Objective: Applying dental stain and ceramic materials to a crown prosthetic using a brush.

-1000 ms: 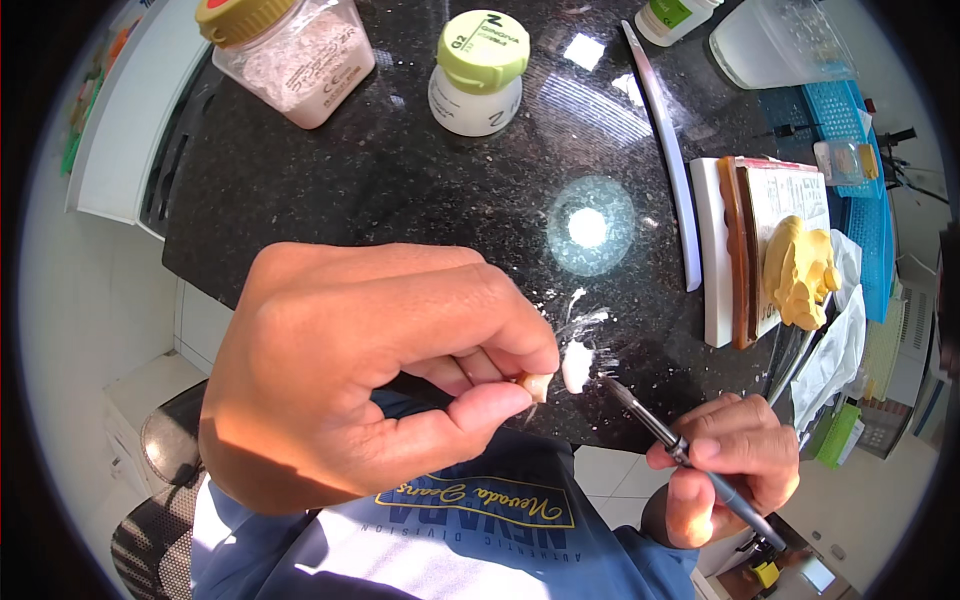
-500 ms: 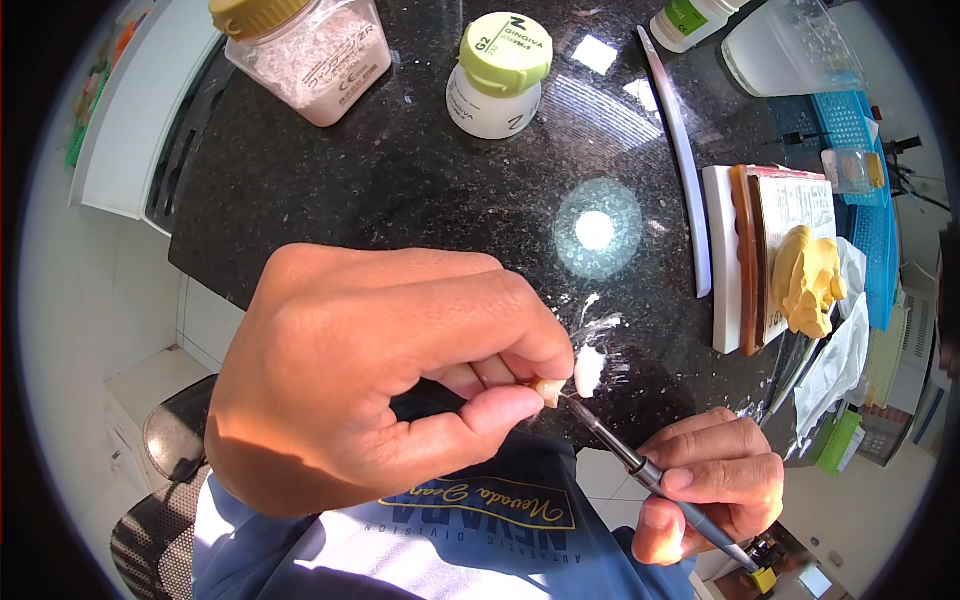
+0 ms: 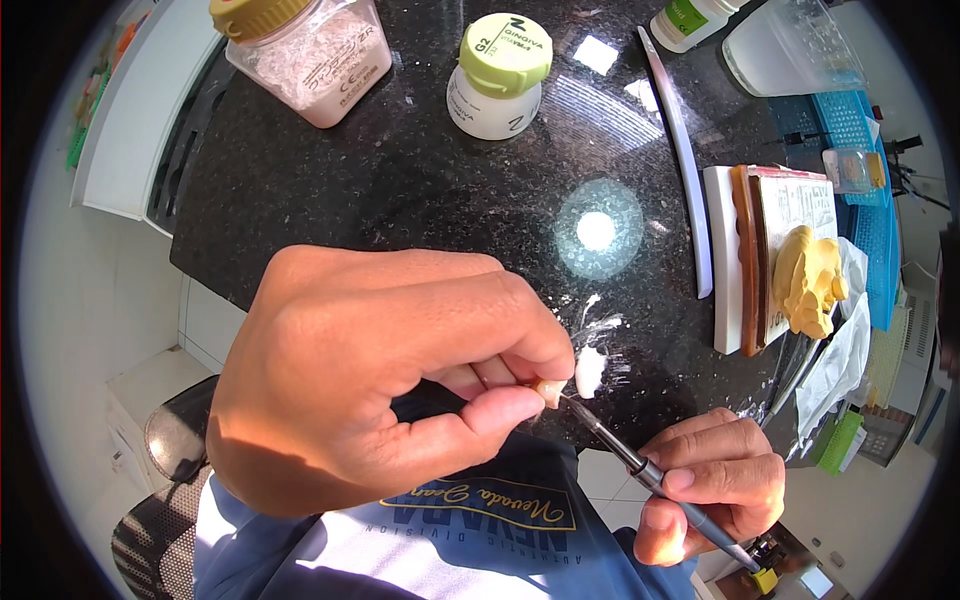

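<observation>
Bright light falls on a speckled black countertop (image 3: 400, 180), a person in a blue shirt (image 3: 450, 555) at its near edge. The right hand (image 3: 725, 480) grips a slim, dark-handled tool (image 3: 708, 524), fingers and thumb wrapped on its barrel. The left hand (image 3: 360, 360) pinches a small tan-and-white piece (image 3: 550, 391) between thumb and forefinger, the tool's tip at its side; whether they touch is too fine to tell. The piece looks light, stiff, probably brittle and easily slipped, best taken gently by opposite sides. Just beyond lies a white mound (image 3: 591, 373); to the right, a yellow model (image 3: 808, 285) rests on a stack (image 3: 724, 270). Farther back stand a lime-lidded jar (image 3: 495, 95) and a gold-lidded jar (image 3: 312, 70).
</observation>
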Demonstrator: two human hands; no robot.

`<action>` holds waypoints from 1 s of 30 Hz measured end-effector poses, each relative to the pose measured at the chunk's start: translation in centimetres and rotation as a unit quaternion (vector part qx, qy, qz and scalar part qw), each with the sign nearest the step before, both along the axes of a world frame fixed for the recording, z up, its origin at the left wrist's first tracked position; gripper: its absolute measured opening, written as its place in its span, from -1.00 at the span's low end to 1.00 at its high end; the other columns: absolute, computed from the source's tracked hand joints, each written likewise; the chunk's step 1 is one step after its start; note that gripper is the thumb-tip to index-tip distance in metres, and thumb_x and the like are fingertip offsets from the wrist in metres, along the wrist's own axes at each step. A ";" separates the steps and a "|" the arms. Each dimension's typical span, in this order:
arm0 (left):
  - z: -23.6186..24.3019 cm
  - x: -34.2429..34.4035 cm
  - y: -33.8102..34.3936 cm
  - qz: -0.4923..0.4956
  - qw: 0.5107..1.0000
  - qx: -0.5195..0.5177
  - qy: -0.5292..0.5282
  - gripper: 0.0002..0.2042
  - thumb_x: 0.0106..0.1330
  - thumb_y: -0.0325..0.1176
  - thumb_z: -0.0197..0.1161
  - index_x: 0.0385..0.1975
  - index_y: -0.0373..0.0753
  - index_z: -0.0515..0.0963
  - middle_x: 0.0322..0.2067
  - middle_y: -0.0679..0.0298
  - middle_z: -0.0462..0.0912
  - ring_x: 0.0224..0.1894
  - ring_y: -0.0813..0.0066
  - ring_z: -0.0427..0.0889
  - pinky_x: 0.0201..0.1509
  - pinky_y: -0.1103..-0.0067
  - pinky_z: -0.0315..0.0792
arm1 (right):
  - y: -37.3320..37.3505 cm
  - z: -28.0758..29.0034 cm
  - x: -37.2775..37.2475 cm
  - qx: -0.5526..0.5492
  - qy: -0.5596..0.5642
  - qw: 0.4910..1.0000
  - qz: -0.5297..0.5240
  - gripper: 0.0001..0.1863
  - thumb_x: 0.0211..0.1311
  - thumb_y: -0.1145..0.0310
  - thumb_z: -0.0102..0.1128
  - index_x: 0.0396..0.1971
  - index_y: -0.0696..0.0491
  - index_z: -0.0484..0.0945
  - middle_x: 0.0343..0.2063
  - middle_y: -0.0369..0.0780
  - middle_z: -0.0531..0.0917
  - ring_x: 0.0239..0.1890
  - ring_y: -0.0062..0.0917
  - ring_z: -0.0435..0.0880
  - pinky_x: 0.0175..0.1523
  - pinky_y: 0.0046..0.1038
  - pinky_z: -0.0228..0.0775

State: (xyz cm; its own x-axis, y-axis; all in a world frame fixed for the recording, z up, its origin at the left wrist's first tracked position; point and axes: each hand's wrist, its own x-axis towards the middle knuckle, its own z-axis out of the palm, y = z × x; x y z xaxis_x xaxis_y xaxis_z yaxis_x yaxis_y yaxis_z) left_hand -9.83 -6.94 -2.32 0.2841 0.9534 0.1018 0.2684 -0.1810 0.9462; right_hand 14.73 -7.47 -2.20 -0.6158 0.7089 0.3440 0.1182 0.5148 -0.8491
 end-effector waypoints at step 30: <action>0.1 -0.1 0.0 0.007 1.000 -0.004 0.004 -0.81 -0.16 -0.68 0.38 -0.50 -0.36 0.59 -0.51 0.11 0.66 -0.47 0.45 0.71 -0.44 0.69 0.60 | 0.3 0.2 -0.1 -0.022 -0.005 1.000 0.018 -0.63 -0.08 0.50 0.34 -0.26 0.17 0.38 -0.44 -0.12 0.51 -0.51 -0.45 0.58 -0.40 -0.57 0.48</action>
State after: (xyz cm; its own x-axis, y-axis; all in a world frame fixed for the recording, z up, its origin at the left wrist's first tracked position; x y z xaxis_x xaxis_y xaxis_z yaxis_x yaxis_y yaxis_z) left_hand -9.92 -6.94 -2.27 0.2716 0.9580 0.0922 0.2789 -0.1701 0.9451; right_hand 14.60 -7.15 -1.96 -0.6447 0.7004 0.3063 0.1086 0.4805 -0.8702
